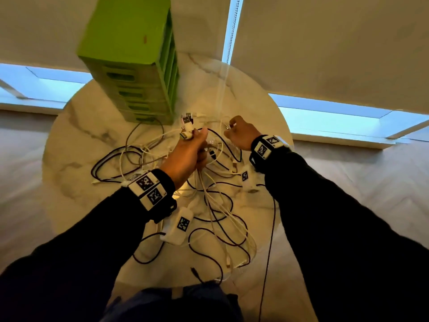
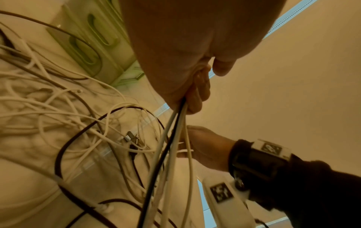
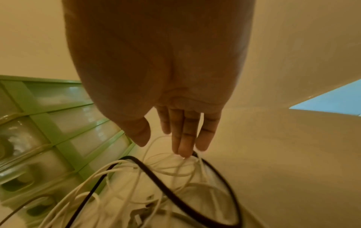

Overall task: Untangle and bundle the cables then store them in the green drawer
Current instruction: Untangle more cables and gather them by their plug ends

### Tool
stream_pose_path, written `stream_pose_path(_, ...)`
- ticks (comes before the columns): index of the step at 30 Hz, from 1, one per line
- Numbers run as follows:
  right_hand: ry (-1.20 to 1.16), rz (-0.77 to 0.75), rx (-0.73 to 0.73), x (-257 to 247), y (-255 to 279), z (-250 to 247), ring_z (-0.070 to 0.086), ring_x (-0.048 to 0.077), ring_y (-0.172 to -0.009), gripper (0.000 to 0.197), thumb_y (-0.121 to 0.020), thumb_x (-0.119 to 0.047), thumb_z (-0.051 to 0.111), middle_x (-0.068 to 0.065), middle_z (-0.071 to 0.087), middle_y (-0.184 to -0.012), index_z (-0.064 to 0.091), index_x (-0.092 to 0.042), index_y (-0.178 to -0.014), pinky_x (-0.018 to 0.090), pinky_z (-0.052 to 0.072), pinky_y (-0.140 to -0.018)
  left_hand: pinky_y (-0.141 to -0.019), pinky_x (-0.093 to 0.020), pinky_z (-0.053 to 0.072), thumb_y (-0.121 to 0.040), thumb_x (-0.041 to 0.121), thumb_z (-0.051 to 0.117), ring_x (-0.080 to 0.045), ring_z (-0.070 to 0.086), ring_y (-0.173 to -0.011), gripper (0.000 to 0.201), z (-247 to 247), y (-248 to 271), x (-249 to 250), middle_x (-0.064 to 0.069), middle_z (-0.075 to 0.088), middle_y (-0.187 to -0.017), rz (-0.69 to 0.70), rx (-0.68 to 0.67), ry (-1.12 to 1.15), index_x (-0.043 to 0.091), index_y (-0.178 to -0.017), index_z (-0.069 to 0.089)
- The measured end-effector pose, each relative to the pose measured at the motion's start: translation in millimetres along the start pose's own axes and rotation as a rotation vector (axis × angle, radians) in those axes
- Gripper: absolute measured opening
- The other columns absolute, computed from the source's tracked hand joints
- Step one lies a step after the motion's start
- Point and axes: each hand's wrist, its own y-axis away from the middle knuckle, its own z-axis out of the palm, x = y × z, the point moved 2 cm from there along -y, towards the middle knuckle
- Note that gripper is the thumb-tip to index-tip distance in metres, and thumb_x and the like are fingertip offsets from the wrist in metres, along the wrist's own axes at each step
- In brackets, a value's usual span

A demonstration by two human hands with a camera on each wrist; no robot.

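Note:
A tangle of white and dark cables (image 1: pixel 220 217) lies spread over the round marble table (image 1: pixel 76 140). My left hand (image 1: pixel 192 147) is raised above it and grips a bunch of cables (image 2: pixel 171 138) in its fist (image 2: pixel 187 86). Their plug ends (image 1: pixel 186 126) stick out past the thumb. My right hand (image 1: pixel 241 135) hovers just to the right, with its fingers (image 3: pixel 185 138) fairly straight, pointing down, and the fingertips touching white cable loops (image 3: pixel 175 163); the thumb stands apart. The green drawer tower (image 1: pixel 130 54) stands at the far side, drawers closed.
Two white adapter blocks with printed tags lie among the cables, one near my left wrist (image 1: pixel 180 226) and one by my right wrist (image 1: pixel 245 176). A dark cable (image 1: pixel 269 240) hangs over the table's right front edge. Window blinds and a sill lie beyond the table.

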Motion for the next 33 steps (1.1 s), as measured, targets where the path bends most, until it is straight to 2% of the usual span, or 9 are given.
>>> stream_pose_path(5,-0.391,0.116,0.055,-17.7,-38.9,10.7,0.059,0.031,-0.115,0.080,-0.080,-0.023,0.075,0.013,0.062,-0.126,0.031,-0.010,-0.145,0.042,0.049,-0.099,-0.052,-0.020,0.034,-0.106,0.035,0.047,-0.007,0.031,-0.053,0.033,-16.1,-1.6,-12.7,0.008,0.030,-0.064,-0.040,0.072,-0.038,0.026,-0.076,0.037)
stream_pose_path(8,-0.799,0.122,0.082,-35.5,-36.8,-7.2,0.063,0.029,-0.080,0.053,-0.076,-0.019,0.070,0.015,0.066,-0.081,0.053,0.006,-0.120,0.041,0.054,-0.068,-0.054,-0.023,0.034,-0.106,0.035,0.049,-0.006,0.033,-0.051,0.037,-25.8,-3.4,-20.3,0.011,0.033,-0.060,-0.046,0.102,-0.036,0.026,-0.071,0.040)
stream_pose_path(10,-0.969,0.080,0.130,-50.0,-20.5,-30.8,0.062,0.025,-0.065,0.031,-0.091,-0.023,0.063,0.009,0.061,-0.062,0.060,0.005,-0.102,0.032,0.053,-0.061,-0.054,-0.025,0.032,-0.106,0.033,0.050,-0.007,0.032,-0.051,0.040,-30.3,-3.9,-23.4,0.010,0.033,-0.058,-0.042,0.107,-0.016,0.027,-0.067,0.042)
stream_pose_path(14,-1.033,-0.142,0.122,-76.7,27.6,-72.3,0.066,0.021,-0.067,0.039,-0.106,-0.024,0.043,0.006,0.060,-0.063,0.058,-0.006,-0.074,0.030,0.054,-0.064,-0.051,-0.021,0.033,-0.108,0.030,0.045,-0.005,0.032,-0.048,0.040,-30.5,-3.0,-19.4,0.011,0.031,-0.057,-0.025,0.109,-0.002,0.025,-0.069,0.036)
stream_pose_path(16,-1.053,-0.231,0.042,-83.5,55.9,-75.9,0.069,0.024,-0.075,0.031,-0.108,-0.022,0.041,0.008,0.064,-0.069,0.057,-0.007,-0.086,0.032,0.053,-0.070,-0.051,-0.021,0.030,-0.108,0.031,0.044,-0.006,0.029,-0.049,0.039,-27.8,-2.3,-14.5,0.010,0.027,-0.058,-0.023,0.105,0.028,0.026,-0.070,0.034)
stream_pose_path(20,-0.898,-0.355,-0.072,-76.6,108.3,-49.2,0.068,0.028,-0.079,0.016,-0.106,-0.013,0.044,0.013,0.068,-0.081,0.053,-0.009,-0.118,0.028,0.053,-0.070,-0.052,-0.026,0.017,-0.107,0.040,0.044,-0.009,0.017,-0.055,0.032,-23.4,0.1,-4.5,0.008,0.021,-0.064,-0.006,0.093,0.147,0.026,-0.079,0.041)
stream_pose_path(25,-0.553,-0.502,-0.093,-61.0,156.1,9.2,0.067,0.014,-0.079,0.021,-0.104,-0.008,0.049,0.005,0.068,-0.083,0.053,-0.009,-0.124,0.027,0.053,-0.080,-0.048,-0.025,0.018,-0.100,0.056,0.048,-0.012,0.016,-0.054,0.039,-20.4,10.9,1.5,0.002,0.014,-0.070,-0.035,0.039,0.115,0.017,-0.097,0.053)
stream_pose_path(29,-0.352,-0.560,-0.044,-56.4,178.8,28.9,0.068,0.012,-0.084,0.021,-0.103,-0.014,0.051,-0.004,0.069,-0.085,0.056,-0.022,-0.123,0.038,0.056,-0.085,-0.052,-0.031,0.014,-0.099,0.047,0.058,-0.020,0.012,-0.063,0.032,-25.5,19.3,-4.4,-0.007,0.010,-0.078,-0.031,0.003,0.091,0.024,-0.079,0.050)
stream_pose_path(33,-0.204,-0.579,-0.006,-53.1,192.8,35.1,0.066,0.011,-0.089,0.023,-0.103,-0.020,0.053,-0.006,0.069,-0.093,0.056,-0.027,-0.124,0.030,0.052,-0.081,-0.050,-0.030,0.013,-0.100,0.036,0.061,-0.015,0.013,-0.057,0.023,-33.4,33.1,-9.7,0.003,0.017,-0.063,-0.102,-0.034,0.061,0.013,-0.095,0.056)
